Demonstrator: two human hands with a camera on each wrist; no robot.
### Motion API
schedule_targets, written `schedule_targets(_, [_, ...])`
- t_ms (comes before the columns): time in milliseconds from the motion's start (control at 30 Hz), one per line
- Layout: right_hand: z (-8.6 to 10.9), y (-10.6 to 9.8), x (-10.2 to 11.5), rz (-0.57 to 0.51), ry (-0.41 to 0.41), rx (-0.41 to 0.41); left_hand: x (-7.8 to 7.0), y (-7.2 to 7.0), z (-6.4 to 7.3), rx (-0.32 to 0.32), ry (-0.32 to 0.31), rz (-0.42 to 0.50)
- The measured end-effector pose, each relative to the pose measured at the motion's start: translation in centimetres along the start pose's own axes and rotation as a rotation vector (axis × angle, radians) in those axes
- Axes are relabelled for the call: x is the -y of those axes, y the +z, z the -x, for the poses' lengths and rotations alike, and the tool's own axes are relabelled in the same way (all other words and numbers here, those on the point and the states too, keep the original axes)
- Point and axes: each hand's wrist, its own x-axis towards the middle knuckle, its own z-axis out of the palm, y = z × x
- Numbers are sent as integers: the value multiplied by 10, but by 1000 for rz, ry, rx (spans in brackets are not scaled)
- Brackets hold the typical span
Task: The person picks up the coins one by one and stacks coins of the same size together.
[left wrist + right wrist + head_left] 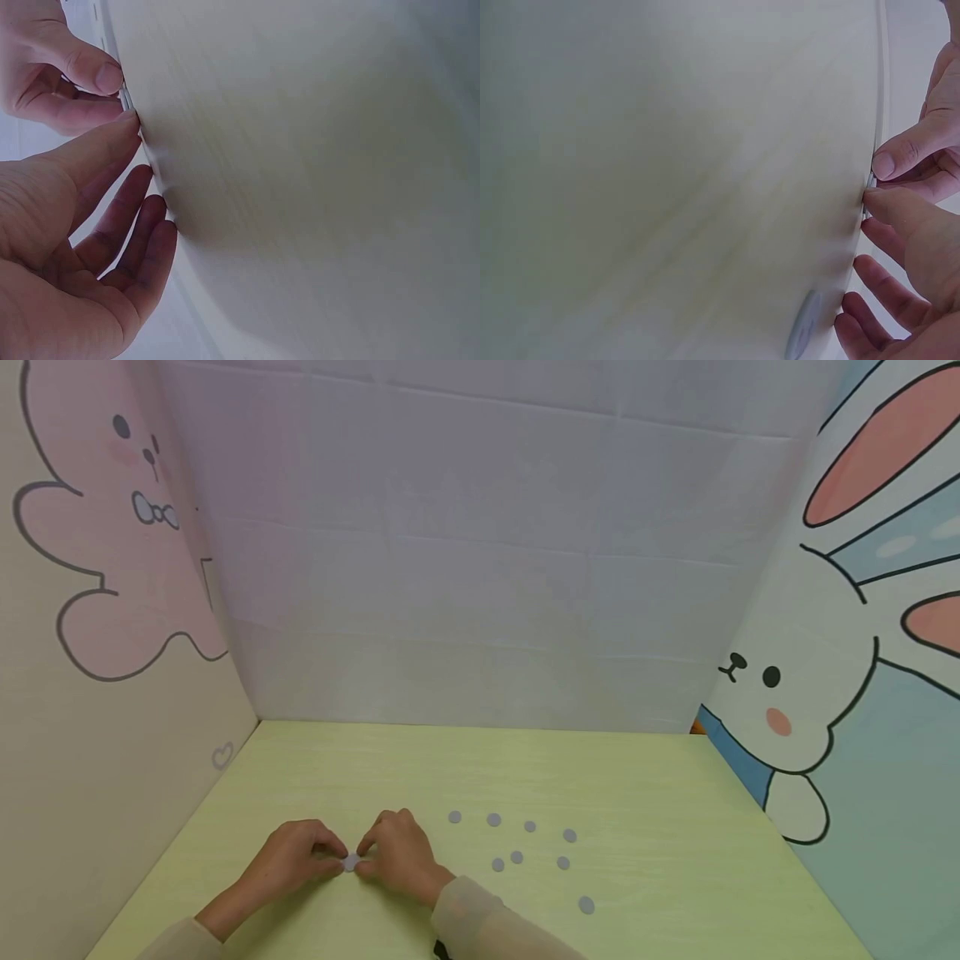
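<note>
Low on the table, left of centre, both hands meet at a small grey round disc (350, 862). From its left side my left hand (292, 860) pinches it between thumb and fingertips. My right hand (401, 853) pinches the same disc from the right. In the left wrist view the disc (127, 99) shows as a thin edge between the two hands, lying close to the tabletop. The left hand's other fingertips (159, 169) touch the table. Fingers partly cover the disc in both wrist views.
Several loose grey discs (493, 819) lie spread over the pale yellow-green table (637, 802) to the right of the hands, one of them (587, 905) closer to the front. Panels with cartoon animals stand at left and right, and a plain white sheet (480, 568) hangs behind.
</note>
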Motion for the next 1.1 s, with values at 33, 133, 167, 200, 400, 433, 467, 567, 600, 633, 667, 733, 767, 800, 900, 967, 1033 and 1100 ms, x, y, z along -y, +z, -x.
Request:
schedule_targets(33, [0, 0, 1, 3, 0, -2, 0, 0, 0, 0, -2, 4])
schedule_targets(133, [0, 0, 2, 12, -3, -11, 1, 0, 1, -2, 5, 10])
schedule_targets(167, [0, 0, 2, 13, -3, -13, 2, 0, 1, -2, 7, 11])
schedule_targets(200, [0, 1, 2, 14, -4, -15, 2, 0, 1, -2, 8, 13])
schedule_targets(400, [-1, 3, 2, 14, 5, -14, 3, 0, 1, 3, 10, 22])
schedule_targets(433, [-1, 3, 2, 10, 9, -12, 3, 0, 1, 4, 13, 21])
schedule_targets(467, [-1, 3, 2, 6, 13, -11, 3, 0, 1, 5, 16, 21])
schedule_targets(567, [0, 3, 3, -9, 22, -8, 2, -1, 1, 8, 19, 24])
schedule_targets(600, [0, 2, 3, -11, 25, -8, 1, -2, 1, 10, 19, 24])
schedule_targets(633, [0, 2, 4, -13, 26, -8, 1, -2, 1, 11, 19, 23])
schedule_targets(667, [0, 2, 4, -14, 27, -8, 0, -2, 1, 13, 18, 23])
schedule_targets(733, [-1, 1, 4, -15, 27, -8, -1, -2, 1, 15, 15, 20])
schedule_targets(767, [-1, 1, 4, -15, 29, -7, -2, -2, 0, 17, 13, 19])
schedule_targets(800, [-1, 1, 4, -16, 32, -6, -2, -2, 0, 18, 13, 15])
schedule_targets(900, [-2, 1, 4, -14, 44, 0, -2, -2, 0, 18, 9, 11])
schedule_targets(967, [-2, 2, 4, -12, 52, 4, -2, -2, 0, 18, 8, 11])
schedule_targets(1033, [-3, 3, 4, -14, 60, 6, -3, -2, 0, 16, 6, 8])
schedule_targets(1100, [-3, 4, 4, -16, 67, 9, -3, -2, 0, 16, 2, 8])
